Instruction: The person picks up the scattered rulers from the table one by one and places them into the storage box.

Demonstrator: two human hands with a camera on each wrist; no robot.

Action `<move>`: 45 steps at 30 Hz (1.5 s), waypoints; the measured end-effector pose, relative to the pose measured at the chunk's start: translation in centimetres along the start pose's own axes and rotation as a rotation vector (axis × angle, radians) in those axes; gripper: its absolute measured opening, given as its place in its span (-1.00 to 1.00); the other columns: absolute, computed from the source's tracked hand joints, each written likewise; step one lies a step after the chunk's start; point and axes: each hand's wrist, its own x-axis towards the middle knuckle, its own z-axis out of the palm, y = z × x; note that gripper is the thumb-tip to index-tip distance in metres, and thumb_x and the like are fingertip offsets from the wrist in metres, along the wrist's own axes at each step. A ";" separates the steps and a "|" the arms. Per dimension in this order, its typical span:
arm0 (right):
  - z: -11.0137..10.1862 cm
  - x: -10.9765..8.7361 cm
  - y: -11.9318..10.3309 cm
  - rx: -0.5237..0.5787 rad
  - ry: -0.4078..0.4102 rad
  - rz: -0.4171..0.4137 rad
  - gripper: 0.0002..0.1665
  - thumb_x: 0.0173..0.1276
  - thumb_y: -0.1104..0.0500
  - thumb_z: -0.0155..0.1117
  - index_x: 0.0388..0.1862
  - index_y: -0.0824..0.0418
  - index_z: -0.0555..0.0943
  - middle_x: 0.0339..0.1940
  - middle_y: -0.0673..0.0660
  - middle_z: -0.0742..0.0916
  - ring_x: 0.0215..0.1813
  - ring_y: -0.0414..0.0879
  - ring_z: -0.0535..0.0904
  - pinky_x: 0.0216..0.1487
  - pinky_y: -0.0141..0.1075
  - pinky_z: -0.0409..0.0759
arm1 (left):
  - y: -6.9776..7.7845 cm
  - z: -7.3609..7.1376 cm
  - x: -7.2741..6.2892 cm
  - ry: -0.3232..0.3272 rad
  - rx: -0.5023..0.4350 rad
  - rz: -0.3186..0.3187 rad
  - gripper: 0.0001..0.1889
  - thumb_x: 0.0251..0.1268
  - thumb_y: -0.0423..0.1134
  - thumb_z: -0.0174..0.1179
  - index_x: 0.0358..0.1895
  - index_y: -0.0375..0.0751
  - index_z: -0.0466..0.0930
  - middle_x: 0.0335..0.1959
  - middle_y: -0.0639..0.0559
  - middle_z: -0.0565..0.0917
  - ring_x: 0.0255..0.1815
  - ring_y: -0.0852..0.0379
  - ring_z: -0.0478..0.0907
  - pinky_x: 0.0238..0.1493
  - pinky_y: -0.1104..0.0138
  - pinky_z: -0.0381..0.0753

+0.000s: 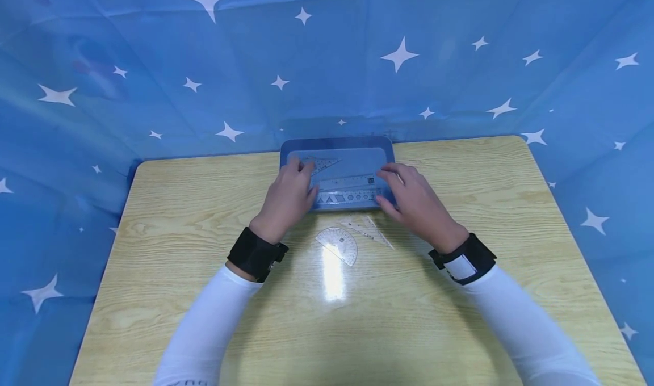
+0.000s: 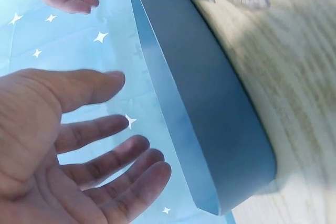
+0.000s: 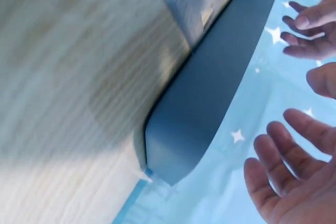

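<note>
Both hands hover over a blue tray (image 1: 337, 143) at the back of the table. My left hand (image 1: 288, 196) is above its left side, and in the left wrist view its relaxed fingers (image 2: 121, 161) hold nothing. Over the right side is my right hand (image 1: 414, 201), its fingers (image 3: 283, 150) loosely bent around nothing. Inside the tray lie a clear set square (image 1: 323, 163), a clear ruler (image 1: 347, 182) and a ruler with cut-out shapes (image 1: 347, 197). A clear protractor (image 1: 339, 244) and another set square (image 1: 369, 231) lie on the table in front of the tray.
The wood-grain table (image 1: 194, 233) extends to both sides and in front of the tray. Behind it hangs a blue cloth (image 1: 337, 51) with white stars, also along both sides. Light glares off the tabletop just below the protractor.
</note>
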 end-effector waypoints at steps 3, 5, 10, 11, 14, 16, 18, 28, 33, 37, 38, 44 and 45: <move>0.4 -0.4 -0.2 0.004 -0.003 0.014 -0.43 0.41 0.11 0.41 0.28 0.38 0.55 0.28 0.36 0.60 0.36 0.28 0.49 0.38 0.13 0.47 | -0.1 0.4 -0.3 -0.017 -0.016 -0.009 -0.53 0.44 -0.29 0.28 0.32 -0.42 0.53 0.09 -0.33 0.52 -0.03 -0.22 0.55 -0.10 0.02 0.68; 0.7 -0.7 -0.4 0.006 0.003 0.012 -0.42 0.40 0.11 0.42 0.27 0.40 0.55 0.27 0.36 0.60 0.34 0.28 0.50 0.37 0.13 0.48 | -0.1 0.6 -0.6 -0.029 -0.022 -0.019 -0.52 0.44 -0.28 0.29 0.34 -0.40 0.52 0.10 -0.33 0.53 0.02 -0.21 0.55 -0.06 0.02 0.68; 1.3 -1.4 -1.1 -0.013 0.010 -0.021 -0.44 0.40 0.08 0.41 0.25 0.39 0.57 0.22 0.34 0.63 0.27 0.25 0.54 0.31 0.09 0.53 | 0.0 1.0 -1.5 -0.024 -0.030 -0.004 -0.51 0.42 -0.28 0.31 0.34 -0.38 0.53 0.08 -0.31 0.56 0.04 -0.20 0.55 -0.04 0.03 0.67; 1.4 -1.5 -1.3 -0.019 0.009 -0.026 -0.44 0.40 0.08 0.41 0.25 0.38 0.57 0.20 0.33 0.63 0.24 0.23 0.55 0.29 0.07 0.55 | 0.0 1.1 -1.7 -0.020 -0.030 0.003 -0.51 0.41 -0.28 0.32 0.34 -0.38 0.53 0.06 -0.30 0.56 0.03 -0.19 0.55 -0.06 0.04 0.67; 1.7 -1.8 -2.1 -0.031 0.005 -0.038 -0.46 0.39 0.07 0.41 0.22 0.36 0.60 0.12 0.29 0.66 0.11 0.16 0.58 0.15 -0.01 0.61 | 0.1 1.3 -2.5 -0.013 -0.027 0.033 -0.52 0.38 -0.28 0.35 0.30 -0.38 0.56 0.03 -0.27 0.58 -0.01 -0.16 0.55 -0.11 0.09 0.65; 1.9 -2.0 -2.5 -0.035 0.001 -0.052 -0.50 0.38 0.07 0.42 0.17 0.35 0.63 0.05 0.27 0.67 0.02 0.12 0.57 0.05 -0.06 0.61 | 0.2 1.5 -3.0 -0.016 -0.031 0.050 -0.52 0.36 -0.27 0.38 0.29 -0.37 0.57 0.02 -0.24 0.58 -0.01 -0.13 0.54 -0.14 0.12 0.64; 2.2 -2.1 -3.1 -0.034 -0.004 -0.071 -0.54 0.38 0.08 0.42 0.12 0.35 0.65 -0.03 0.24 0.68 -0.06 0.09 0.57 -0.04 -0.09 0.60 | 0.3 1.7 -3.6 -0.023 -0.038 0.068 -0.51 0.34 -0.27 0.40 0.29 -0.36 0.58 0.01 -0.22 0.59 -0.03 -0.10 0.54 -0.18 0.15 0.64; 3.7 -3.0 -5.1 -0.028 -0.049 -0.105 -0.47 0.32 -0.03 0.47 0.06 0.34 0.65 -0.17 0.17 0.67 -0.17 0.01 0.58 -0.17 -0.16 0.63 | 0.7 2.5 -5.3 -0.114 -0.014 0.121 -0.50 0.18 -0.16 0.54 0.13 -0.30 0.64 -0.07 -0.14 0.60 -0.10 -0.06 0.54 -0.20 0.13 0.63; 4.3 -3.5 -6.0 -0.055 -0.089 -0.085 -0.41 0.26 -0.11 0.52 0.02 0.32 0.66 -0.20 0.16 0.67 -0.20 0.00 0.58 -0.20 -0.16 0.64 | 0.7 2.9 -5.7 -0.153 -0.024 0.165 -0.53 0.13 -0.20 0.56 0.04 -0.34 0.64 -0.13 -0.12 0.57 -0.16 -0.04 0.52 -0.16 0.12 0.62; 4.6 -3.8 -6.9 -0.051 -0.157 -0.030 -0.35 0.26 -0.18 0.51 0.03 0.34 0.66 -0.19 0.17 0.67 -0.20 0.01 0.60 -0.21 -0.14 0.65 | 0.8 3.6 -6.0 -0.175 -0.041 0.187 -0.55 0.08 -0.26 0.57 0.00 -0.35 0.64 -0.14 -0.12 0.56 -0.12 -0.06 0.54 -0.09 0.11 0.63; 4.8 -3.9 -7.1 -0.053 -0.174 -0.014 -0.33 0.26 -0.20 0.50 0.03 0.34 0.66 -0.20 0.17 0.67 -0.21 0.01 0.59 -0.22 -0.14 0.65 | 0.8 3.8 -6.0 -0.179 -0.044 0.183 -0.56 0.08 -0.27 0.57 0.00 -0.35 0.64 -0.14 -0.12 0.56 -0.10 -0.07 0.54 -0.08 0.11 0.64; 5.6 -4.1 -7.9 -0.063 -0.221 0.046 -0.28 0.20 -0.26 0.53 -0.03 0.34 0.66 -0.26 0.15 0.64 -0.29 -0.01 0.55 -0.31 -0.13 0.61 | 1.1 4.6 -6.1 -0.227 -0.022 0.140 -0.56 0.10 -0.25 0.55 0.01 -0.35 0.62 -0.07 -0.15 0.55 -0.04 -0.11 0.54 -0.02 0.10 0.65; 5.6 -4.1 -8.0 -0.063 -0.224 0.053 -0.27 0.18 -0.27 0.55 -0.04 0.34 0.65 -0.27 0.15 0.64 -0.29 -0.01 0.55 -0.32 -0.13 0.61 | 1.1 4.7 -6.1 -0.233 -0.018 0.134 -0.55 0.10 -0.25 0.56 0.01 -0.35 0.62 -0.05 -0.16 0.55 -0.03 -0.11 0.53 -0.01 0.10 0.66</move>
